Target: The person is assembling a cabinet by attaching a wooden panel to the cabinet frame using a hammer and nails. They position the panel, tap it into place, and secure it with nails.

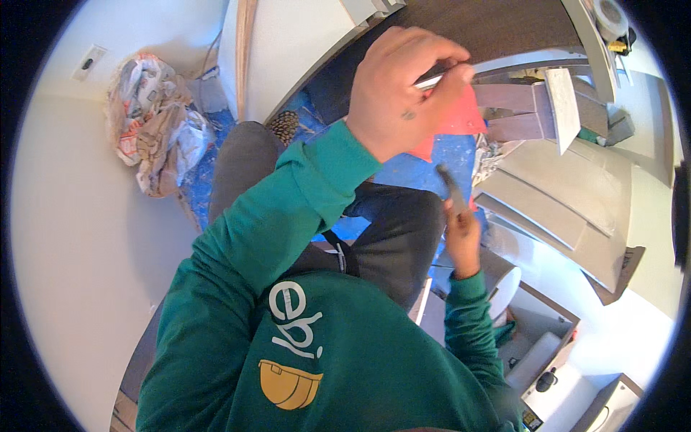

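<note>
My left hand (407, 90) is raised near the dark brown panel, thumb and fingers closed in a pinch. A thin pale edge shows between them, too small to name. Just behind these fingers is a red sheet-like piece (464, 115), and I cannot tell whether they touch it. Lower and to the right, my right hand (462, 234) is wrapped round a grey elongated tool (451, 186), which points up and away from me. Motion smears the tool's far end, so its kind is unclear. Blue sheeting (410, 171) lies beneath both hands.
Crumpled plastic bags (155, 126) lie by the left wall. A dark brown panel (497, 29) spans the far side, beside a white curved panel (288, 43). Flat boards (561, 194) lean at the right, above an open drawer-like box (536, 324). A pine cone (285, 125) rests near my left knee.
</note>
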`<state>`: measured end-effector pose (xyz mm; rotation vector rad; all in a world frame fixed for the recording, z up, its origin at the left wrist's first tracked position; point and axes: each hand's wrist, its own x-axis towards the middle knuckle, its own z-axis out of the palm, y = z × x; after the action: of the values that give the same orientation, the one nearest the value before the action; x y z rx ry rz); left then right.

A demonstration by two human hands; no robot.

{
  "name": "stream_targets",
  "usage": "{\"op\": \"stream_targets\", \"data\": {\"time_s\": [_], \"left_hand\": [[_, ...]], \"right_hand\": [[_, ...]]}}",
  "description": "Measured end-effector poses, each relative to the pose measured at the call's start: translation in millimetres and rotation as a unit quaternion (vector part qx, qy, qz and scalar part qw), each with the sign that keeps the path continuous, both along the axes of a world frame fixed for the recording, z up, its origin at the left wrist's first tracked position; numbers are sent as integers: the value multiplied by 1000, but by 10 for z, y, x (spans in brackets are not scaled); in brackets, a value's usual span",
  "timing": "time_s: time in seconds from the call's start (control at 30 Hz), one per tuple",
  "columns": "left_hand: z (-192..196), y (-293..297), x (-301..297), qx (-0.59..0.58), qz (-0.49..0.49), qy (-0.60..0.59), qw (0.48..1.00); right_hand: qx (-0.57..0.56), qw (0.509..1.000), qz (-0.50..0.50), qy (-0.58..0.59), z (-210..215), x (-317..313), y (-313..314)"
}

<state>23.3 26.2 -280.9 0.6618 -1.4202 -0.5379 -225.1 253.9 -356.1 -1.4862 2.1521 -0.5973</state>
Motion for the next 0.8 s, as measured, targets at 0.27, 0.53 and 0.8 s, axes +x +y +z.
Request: {"op": "stream_targets", "data": {"time_s": [0.27,0.53,0.8], "left_hand": [[-33,-204,-157,152,-139,106,973],[-62,-233,-223,142,-116,130,974],[-46,-242,-230,114,-107,139,978]], "right_hand": [[18,987,17,161,-309,381,510],[3,987,12,161,-435,367,422],[15,986,10,163,-431,398,332]]}}
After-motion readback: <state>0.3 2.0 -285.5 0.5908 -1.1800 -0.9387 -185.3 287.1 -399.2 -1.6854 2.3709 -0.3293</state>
